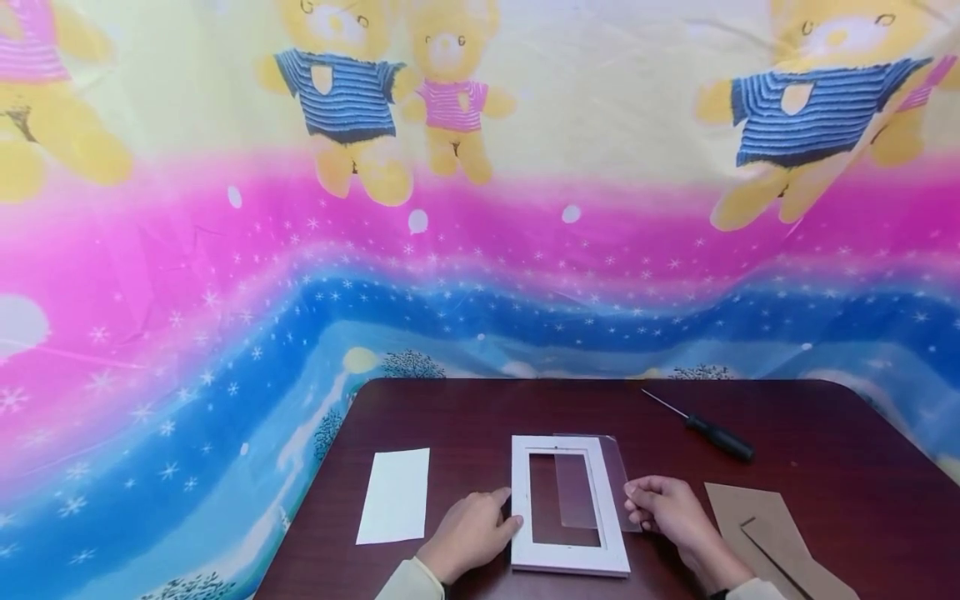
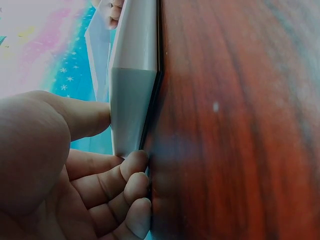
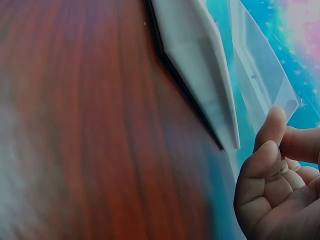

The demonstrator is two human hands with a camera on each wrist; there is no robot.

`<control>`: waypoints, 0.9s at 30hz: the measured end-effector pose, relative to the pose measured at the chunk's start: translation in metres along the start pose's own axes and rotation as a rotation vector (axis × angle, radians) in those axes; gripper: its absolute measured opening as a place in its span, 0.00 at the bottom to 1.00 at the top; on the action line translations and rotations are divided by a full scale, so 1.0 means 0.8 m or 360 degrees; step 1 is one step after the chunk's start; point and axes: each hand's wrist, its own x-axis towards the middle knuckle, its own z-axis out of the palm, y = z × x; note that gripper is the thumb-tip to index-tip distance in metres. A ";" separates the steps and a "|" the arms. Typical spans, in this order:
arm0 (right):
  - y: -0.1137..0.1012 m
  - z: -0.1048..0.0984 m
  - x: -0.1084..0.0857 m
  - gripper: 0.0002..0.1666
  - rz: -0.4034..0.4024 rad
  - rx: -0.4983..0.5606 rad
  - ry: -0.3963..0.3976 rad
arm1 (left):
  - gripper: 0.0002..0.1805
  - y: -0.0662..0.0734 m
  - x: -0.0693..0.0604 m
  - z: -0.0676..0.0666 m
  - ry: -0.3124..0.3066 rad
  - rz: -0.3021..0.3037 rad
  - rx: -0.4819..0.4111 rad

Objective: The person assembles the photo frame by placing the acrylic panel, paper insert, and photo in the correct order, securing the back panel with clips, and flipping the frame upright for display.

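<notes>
Backdrop: one printed fabric sheet in yellow, pink and blue, bearing five bear figures, all cut by the picture's edges. Surface: one dark red-brown table, its near part running out of view.

Frame, white, one: lay flat near the middle of the table, between the hands, with one rectangular opening. Two small dark marks sat at the opening's upper and lower rims; too small to identify.

Sheet, clear, one: was above the frame and overlapped the right part of its opening, jutting past the right side. Its outline was faint where it crossed the white border; both wrist views showed it raised off the frame's face.

Hands, two. Left hand: held the frame's left side, thumb at the upper edge, fingers curled against the wall; their tips were partly hidden in the head view. Right hand: pinched the sheet's right edge between thumb and forefinger. Pale sleeves, two, both cut off below.

Card, white, one: lay left of the left hand, well apart from the frame.

Screwdriver, black-handled, one: lay beyond the right hand.

Board, brown, one: lay right of the right hand, lower part cut off. One dark bent strip showed across it; whether a separate piece could not be told.
</notes>
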 end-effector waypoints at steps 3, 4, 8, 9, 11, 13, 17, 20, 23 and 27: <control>0.001 0.004 -0.002 0.11 -0.0004 0.0010 -0.0002 | 0.28 0.000 0.000 0.001 -0.0001 0.0005 -0.0002; 0.001 0.005 -0.003 0.11 -0.0005 0.0015 -0.0004 | 0.28 0.000 0.000 0.001 -0.0001 0.0005 -0.0003; 0.001 0.009 -0.006 0.11 -0.0021 0.0009 -0.0014 | 0.28 -0.001 0.000 0.001 -0.0010 -0.0001 -0.0005; 0.001 0.011 -0.006 0.11 -0.0014 0.0012 -0.0008 | 0.28 -0.001 0.000 0.001 -0.0015 -0.0004 -0.0007; 0.001 0.013 -0.007 0.10 -0.0002 0.0014 -0.0002 | 0.28 -0.001 0.000 0.001 -0.0019 -0.0006 -0.0008; 0.001 0.014 -0.008 0.10 0.0002 0.0005 -0.0005 | 0.28 -0.001 0.000 0.000 -0.0022 -0.0007 -0.0010; 0.000 0.016 -0.008 0.10 -0.0011 -0.0005 -0.0035 | 0.28 0.000 0.000 0.000 -0.0020 -0.0002 -0.0005; -0.001 0.018 -0.008 0.09 -0.0012 -0.0014 -0.0032 | 0.28 0.001 0.000 0.000 -0.0022 -0.0005 0.0004; -0.003 0.020 -0.007 0.08 -0.0007 -0.0033 -0.0022 | 0.28 0.000 0.001 0.001 -0.0029 -0.0019 0.0009; -0.004 0.023 -0.007 0.07 -0.0006 -0.0058 -0.0029 | 0.28 -0.001 0.001 0.002 -0.0042 -0.0028 0.0005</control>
